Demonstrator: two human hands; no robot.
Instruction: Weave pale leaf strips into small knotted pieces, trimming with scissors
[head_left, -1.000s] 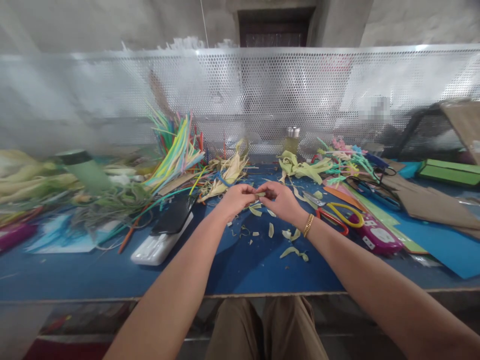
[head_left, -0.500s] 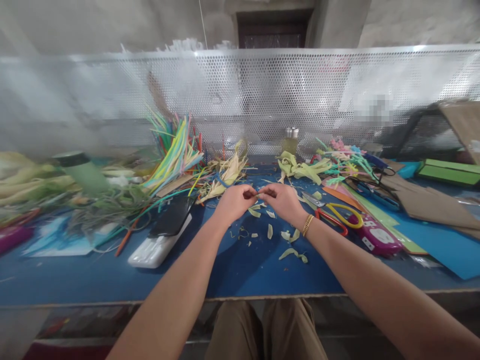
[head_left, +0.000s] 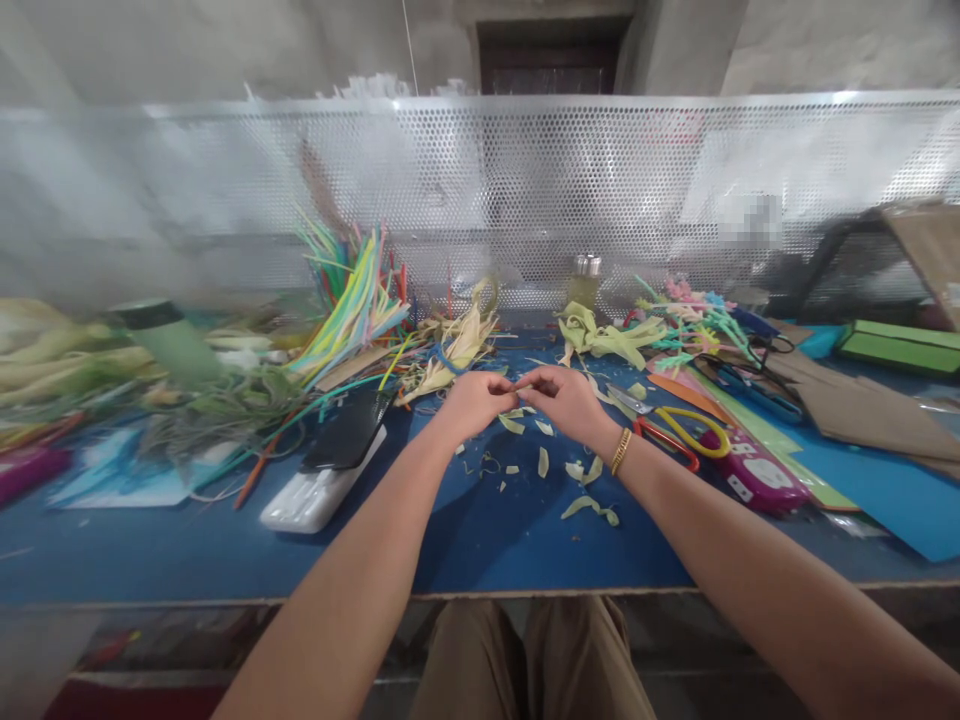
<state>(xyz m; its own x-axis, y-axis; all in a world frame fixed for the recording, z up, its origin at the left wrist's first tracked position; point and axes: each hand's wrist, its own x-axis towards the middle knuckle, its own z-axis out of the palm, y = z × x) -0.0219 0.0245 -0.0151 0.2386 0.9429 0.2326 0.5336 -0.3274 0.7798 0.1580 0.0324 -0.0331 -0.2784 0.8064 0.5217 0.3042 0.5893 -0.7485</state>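
Note:
My left hand (head_left: 481, 402) and my right hand (head_left: 556, 395) meet above the blue table (head_left: 517, 560), thumbs and fingertips pinched together at one spot. Whatever they pinch is too small and too covered by the fingers to name. Just below them lie pale green scraps of husk (head_left: 543, 461). Behind the left hand rests a bunch of dry corn husks (head_left: 461, 345); greener husk strips (head_left: 611, 340) lie behind the right. Close to my right wrist are scissors (head_left: 686, 432) with yellow and red handles, blades partly open.
To the left are a phone (head_left: 346, 430) on a white case (head_left: 322, 495), colourful pipe cleaners (head_left: 356, 310) and a green bottle (head_left: 171, 345). On the right lie a purple object (head_left: 761, 475), blue paper (head_left: 885, 495) and cardboard (head_left: 862, 395). A perforated metal panel (head_left: 540, 190) stands behind.
Both hands stay pinched together in nearly the same place, with only slight finger movement. The whole view has shifted very slightly.

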